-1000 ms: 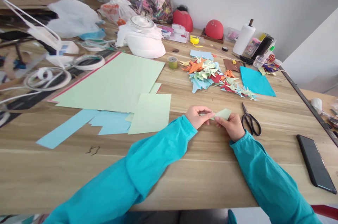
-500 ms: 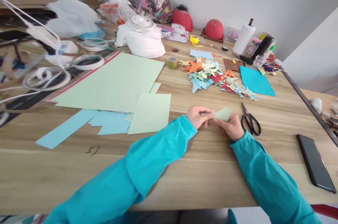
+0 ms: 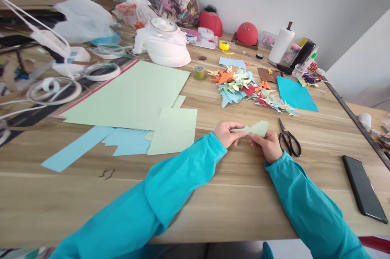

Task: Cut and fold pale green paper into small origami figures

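Between both hands, a little above the wooden table, is a partly folded piece of pale green paper [image 3: 259, 128]. My left hand [image 3: 228, 133] pinches its narrow left end between thumb and fingers. At its wider right part my right hand [image 3: 268, 145] grips it, thumb on the near side; the fingers behind are partly hidden. Black-handled scissors [image 3: 289, 139] lie just right of my right hand, blades pointing away. Beyond the hands sits a heap of folded paper cranes [image 3: 240, 84] in orange, green, blue and red.
At left lie a large green paper sheet [image 3: 128, 96], a smaller green sheet [image 3: 175, 131] and blue paper strips [image 3: 77, 149]. A thread spool [image 3: 199, 72] stands beyond them. A turquoise square [image 3: 297, 93] is at back right, a phone [image 3: 365, 189] at the right edge. Cables [image 3: 51, 88] clutter the far left.
My right thumb and fingers have shifted slightly on the green paper, and its right part is raised a little more. My left hand stays nearly in place.
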Demonstrator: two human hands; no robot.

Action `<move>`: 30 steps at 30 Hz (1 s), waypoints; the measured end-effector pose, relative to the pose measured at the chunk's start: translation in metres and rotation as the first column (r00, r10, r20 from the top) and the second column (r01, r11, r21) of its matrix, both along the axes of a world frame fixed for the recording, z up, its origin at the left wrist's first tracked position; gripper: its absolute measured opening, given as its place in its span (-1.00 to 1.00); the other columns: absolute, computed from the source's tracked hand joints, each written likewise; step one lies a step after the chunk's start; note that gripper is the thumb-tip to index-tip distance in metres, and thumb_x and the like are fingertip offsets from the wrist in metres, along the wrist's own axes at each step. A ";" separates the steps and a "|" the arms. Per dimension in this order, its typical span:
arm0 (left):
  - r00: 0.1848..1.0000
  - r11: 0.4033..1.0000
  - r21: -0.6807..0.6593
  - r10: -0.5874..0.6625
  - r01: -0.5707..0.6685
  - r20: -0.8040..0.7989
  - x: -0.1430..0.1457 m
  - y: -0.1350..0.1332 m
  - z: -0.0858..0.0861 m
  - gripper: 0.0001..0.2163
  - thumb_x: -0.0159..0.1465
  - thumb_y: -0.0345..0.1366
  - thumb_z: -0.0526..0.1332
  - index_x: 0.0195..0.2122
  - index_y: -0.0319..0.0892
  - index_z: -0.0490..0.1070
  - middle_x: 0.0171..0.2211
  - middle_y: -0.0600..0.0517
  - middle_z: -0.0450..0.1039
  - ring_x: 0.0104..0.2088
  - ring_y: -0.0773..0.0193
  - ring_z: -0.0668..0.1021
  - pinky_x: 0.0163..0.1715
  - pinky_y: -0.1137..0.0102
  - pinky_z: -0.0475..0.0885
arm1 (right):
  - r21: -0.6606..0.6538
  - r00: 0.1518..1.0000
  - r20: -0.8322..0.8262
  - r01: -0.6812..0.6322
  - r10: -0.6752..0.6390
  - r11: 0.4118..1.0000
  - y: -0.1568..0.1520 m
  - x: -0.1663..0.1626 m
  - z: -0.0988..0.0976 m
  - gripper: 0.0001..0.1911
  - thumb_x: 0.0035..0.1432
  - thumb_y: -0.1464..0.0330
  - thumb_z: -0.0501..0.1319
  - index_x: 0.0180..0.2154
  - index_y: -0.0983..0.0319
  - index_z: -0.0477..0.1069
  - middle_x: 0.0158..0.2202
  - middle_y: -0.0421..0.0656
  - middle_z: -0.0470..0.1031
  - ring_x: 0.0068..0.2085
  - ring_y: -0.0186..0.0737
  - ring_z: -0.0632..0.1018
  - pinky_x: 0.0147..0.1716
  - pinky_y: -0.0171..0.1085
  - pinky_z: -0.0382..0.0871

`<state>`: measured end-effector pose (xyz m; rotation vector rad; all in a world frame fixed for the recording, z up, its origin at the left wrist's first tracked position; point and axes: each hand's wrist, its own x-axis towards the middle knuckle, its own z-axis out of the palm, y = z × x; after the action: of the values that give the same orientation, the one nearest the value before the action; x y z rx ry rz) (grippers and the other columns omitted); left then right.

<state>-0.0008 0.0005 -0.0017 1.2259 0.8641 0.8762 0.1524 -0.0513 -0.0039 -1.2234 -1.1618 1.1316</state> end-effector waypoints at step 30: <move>0.997 0.999 -0.005 0.034 -0.034 -0.071 -0.001 0.000 0.002 -0.65 -0.18 -0.19 0.41 -0.40 -0.32 0.50 -0.87 0.18 0.22 -0.84 0.49 0.23 -0.80 0.54 0.07 | 0.023 0.999 0.033 0.028 -0.029 0.999 0.001 0.001 0.000 -0.77 -0.13 0.27 0.36 -0.60 0.28 0.41 -0.68 -0.25 0.38 -0.63 -0.41 0.32 -0.63 -0.37 0.16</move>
<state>-0.0020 0.0002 0.0007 1.2463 0.9457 0.8610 0.1532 -0.0500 -0.0042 -1.2416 -1.1754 1.0783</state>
